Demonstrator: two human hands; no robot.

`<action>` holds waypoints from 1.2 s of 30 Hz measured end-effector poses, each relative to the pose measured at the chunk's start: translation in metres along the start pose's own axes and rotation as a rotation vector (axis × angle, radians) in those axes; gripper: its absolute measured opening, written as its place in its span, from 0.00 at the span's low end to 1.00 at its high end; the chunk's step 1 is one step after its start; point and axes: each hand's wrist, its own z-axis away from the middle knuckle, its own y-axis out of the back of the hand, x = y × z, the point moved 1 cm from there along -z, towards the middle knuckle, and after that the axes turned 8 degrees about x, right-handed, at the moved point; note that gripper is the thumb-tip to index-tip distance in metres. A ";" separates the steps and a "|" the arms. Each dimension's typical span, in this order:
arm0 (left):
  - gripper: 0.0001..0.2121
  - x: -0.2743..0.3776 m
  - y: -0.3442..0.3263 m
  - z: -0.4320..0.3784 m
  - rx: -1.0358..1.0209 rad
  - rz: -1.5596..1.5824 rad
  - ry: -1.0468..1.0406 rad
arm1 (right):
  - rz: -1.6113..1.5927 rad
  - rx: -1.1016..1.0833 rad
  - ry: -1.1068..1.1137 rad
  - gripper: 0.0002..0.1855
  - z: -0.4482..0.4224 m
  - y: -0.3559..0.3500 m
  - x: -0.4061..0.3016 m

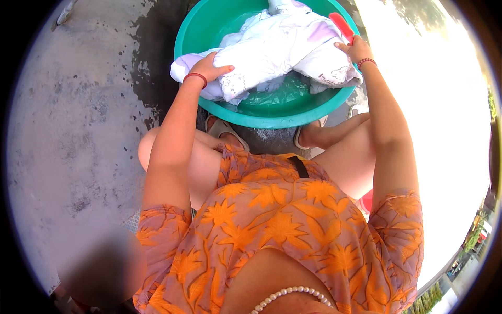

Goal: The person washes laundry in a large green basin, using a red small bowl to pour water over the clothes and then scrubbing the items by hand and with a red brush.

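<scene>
A white printed cloth (262, 55) with pale purple patches lies bunched across a green plastic basin (259, 122). My left hand (210, 70) grips the cloth at the basin's left side, thumb on top, other fingers partly hidden by the fabric. At the right rim my right hand (356, 49) holds one end of a red, elongated brush-like tool (341, 25), its thumb resting against the cloth. Whether those fingers also pinch fabric is hard to see. Shallow water (274, 96) shows in the basin below the cloth.
Around the basin the concrete floor (78, 117) has a dark wet patch (151, 59). My sandaled feet (227, 131) stand close to the near rim. Strong sunlight whitens the ground at right. Part of a red object (366, 201) shows beside my right thigh.
</scene>
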 end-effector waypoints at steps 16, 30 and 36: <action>0.20 0.134 0.036 -0.026 0.447 1.225 -0.330 | -1.395 0.256 -0.231 0.11 -0.010 0.042 -0.029; 0.17 0.053 0.089 0.038 0.192 0.691 -0.258 | -1.856 -0.001 -0.724 0.19 0.008 0.069 0.035; 0.23 -0.018 0.018 0.095 -0.536 -0.087 0.052 | -0.580 -0.529 -0.137 0.15 0.053 0.033 0.015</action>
